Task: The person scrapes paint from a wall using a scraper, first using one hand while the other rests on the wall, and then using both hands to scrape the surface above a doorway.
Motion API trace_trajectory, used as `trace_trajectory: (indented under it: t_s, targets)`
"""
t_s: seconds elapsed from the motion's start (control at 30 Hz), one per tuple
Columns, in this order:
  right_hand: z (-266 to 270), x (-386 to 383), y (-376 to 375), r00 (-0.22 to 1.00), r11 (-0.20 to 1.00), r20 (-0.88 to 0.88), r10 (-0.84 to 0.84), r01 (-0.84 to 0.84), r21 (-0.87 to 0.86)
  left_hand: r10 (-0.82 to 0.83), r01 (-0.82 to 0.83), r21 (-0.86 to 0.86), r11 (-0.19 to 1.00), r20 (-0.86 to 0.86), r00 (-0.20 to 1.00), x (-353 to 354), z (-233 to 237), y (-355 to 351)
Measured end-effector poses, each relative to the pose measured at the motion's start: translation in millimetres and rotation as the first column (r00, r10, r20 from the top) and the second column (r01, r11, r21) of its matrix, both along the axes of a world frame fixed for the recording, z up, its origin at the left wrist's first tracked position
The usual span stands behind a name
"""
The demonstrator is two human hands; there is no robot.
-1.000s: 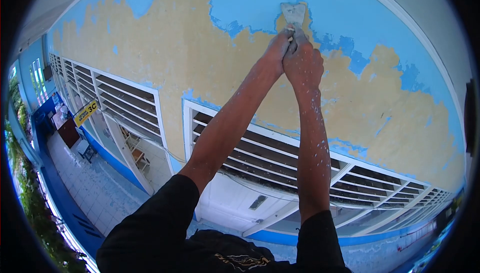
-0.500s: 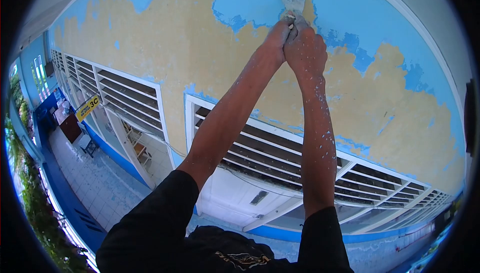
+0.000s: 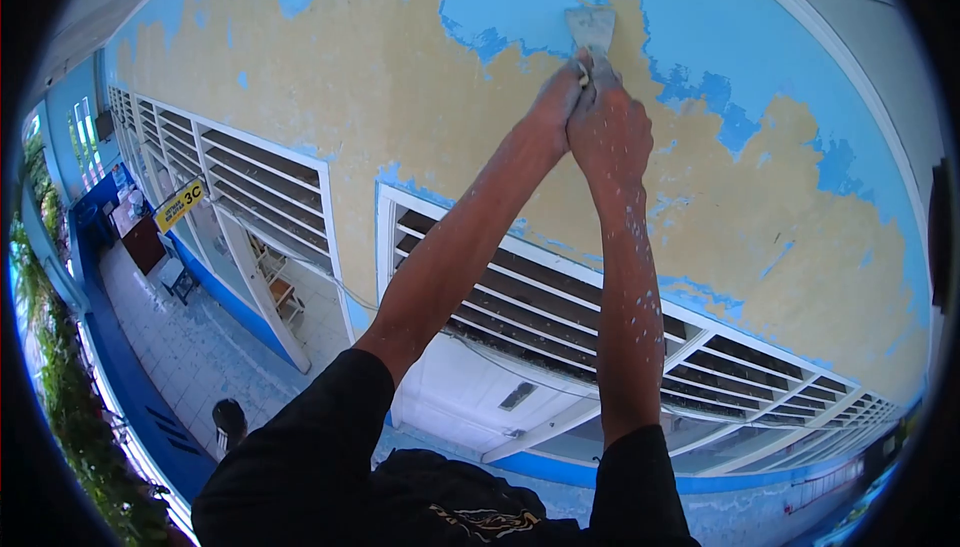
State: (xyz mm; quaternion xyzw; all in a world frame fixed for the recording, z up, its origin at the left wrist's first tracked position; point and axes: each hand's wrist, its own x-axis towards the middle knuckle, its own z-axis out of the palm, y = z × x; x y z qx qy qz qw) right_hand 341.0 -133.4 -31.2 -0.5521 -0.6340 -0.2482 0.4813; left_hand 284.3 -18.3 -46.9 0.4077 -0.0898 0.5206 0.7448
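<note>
Both arms reach up to the high part of a wall (image 3: 420, 67), where blue paint meets bare tan plaster along a ragged edge. A paint scraper (image 3: 591, 29) with a wide, dusty metal blade points upward there, its blade over the tan patch just under the blue. My left hand (image 3: 562, 92) is closed around its handle. Pressed against it, my right hand (image 3: 610, 122) grips the same handle from the right side. Most of the handle is hidden by the fingers. Pale paint flecks dot both forearms.
White louvred vents (image 3: 520, 297) run below the plaster, above a white door (image 3: 490, 397). A yellow 3C sign (image 3: 180, 207) juts out at left over a tiled walkway (image 3: 200, 337). Down by my left sleeve is a dark rounded shape (image 3: 229, 417) I cannot identify.
The scraper and both hands have come down slightly. More tan plaster shows above the blade, with rough blue edges. A dark rounded shape has appeared at lower left, and the view has shifted a little.
</note>
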Motion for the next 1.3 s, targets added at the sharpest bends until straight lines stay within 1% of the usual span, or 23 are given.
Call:
trace_trajectory:
  t_s: [0.03,0.1,0.13,0.2,0.27,0.3,0.33,0.4,0.43,0.5,0.53,0.6,0.7,0.73,0.8,0.83,0.93,1.03,1.1,1.17,1.23,1.3]
  targets:
    - [-5,0,-1,1.000,1.000,-0.012,-0.006,0.006,-0.030,0.028,-0.028,0.025,0.999,0.005,1.000,2,-6,-2]
    - [-12,1,-1,0.999,0.996,-0.038,-0.020,0.016,-0.090,0.076,-0.076,0.009,0.997,-0.019,0.997,0,-4,-5]
    - [-6,1,1,0.999,0.998,-0.034,-0.020,0.018,-0.059,0.094,-0.094,0.004,0.996,-0.033,0.995,1,1,-8]
    - [19,0,10,0.999,1.000,-0.025,-0.024,0.024,0.006,0.103,-0.104,-0.023,0.994,-0.048,0.994,-2,35,-11]
    - [45,2,22,0.999,0.999,-0.010,-0.038,0.038,0.008,0.104,-0.105,-0.027,0.994,-0.057,0.993,-7,64,-11]
    - [50,1,22,0.999,0.999,-0.001,-0.045,0.045,0.001,0.097,-0.099,-0.022,0.995,-0.058,0.994,-8,72,-10]
    - [47,0,20,0.999,0.999,-0.008,-0.033,0.033,0.004,0.091,-0.092,-0.019,0.996,-0.058,0.994,-9,72,-9]
    - [35,-2,9,1.000,1.000,-0.024,-0.010,0.011,0.010,0.127,-0.129,-0.032,0.991,-0.066,0.990,-7,51,-16]
    - [24,-2,3,0.999,0.999,-0.027,-0.032,0.032,-0.031,0.143,-0.146,-0.033,0.989,-0.071,0.987,-4,39,-16]
    - [11,-3,-3,0.997,0.993,-0.026,-0.072,0.069,-0.095,0.077,-0.077,-0.057,0.995,-0.007,0.997,-2,23,-16]
    - [14,-4,0,0.998,0.996,-0.024,-0.055,0.053,-0.066,0.045,-0.044,-0.065,0.997,0.024,0.999,-2,21,-13]
    - [27,-2,10,0.999,1.000,-0.020,-0.028,0.028,-0.007,0.047,-0.046,-0.041,0.998,0.003,0.999,-5,43,-5]
    - [61,-10,6,1.000,0.997,-0.015,-0.021,0.020,-0.075,0.041,-0.041,-0.056,0.998,-0.010,0.999,-13,72,-9]
    - [58,-9,8,1.000,0.999,-0.002,-0.022,0.022,-0.045,0.039,-0.040,-0.075,0.996,-0.012,0.999,-15,74,-12]
    - [42,-6,9,0.999,1.000,0.022,-0.027,0.027,0.007,0.038,-0.039,-0.095,0.995,-0.012,0.999,-12,55,-17]
    - [38,-6,7,1.000,1.000,0.008,-0.026,0.026,-0.017,0.039,-0.040,-0.097,0.994,-0.012,0.999,-12,49,-18]
    - [39,-10,7,1.000,0.998,-0.010,-0.028,0.027,-0.064,0.003,-0.002,-0.098,0.995,0.016,1.000,-13,53,-10]
    - [62,-12,13,0.999,0.998,0.000,-0.035,0.035,-0.059,0.015,-0.016,-0.013,1.000,-0.016,1.000,-21,76,-4]
    - [64,-16,8,1.000,0.998,0.007,-0.022,0.023,-0.062,-0.007,0.007,-0.030,1.000,0.008,1.000,-21,73,-4]
    - [43,-15,3,1.000,0.998,0.008,-0.020,0.020,-0.054,-0.016,0.018,-0.076,0.997,0.027,0.999,-20,57,-4]
    - [38,-16,3,1.000,0.998,0.005,-0.013,0.014,-0.053,-0.009,0.015,-0.125,0.992,0.045,0.999,-18,42,-10]
    - [40,-17,4,1.000,0.996,-0.006,-0.011,0.010,-0.086,0.006,-0.003,-0.104,0.995,0.028,1.000,-20,49,-3]
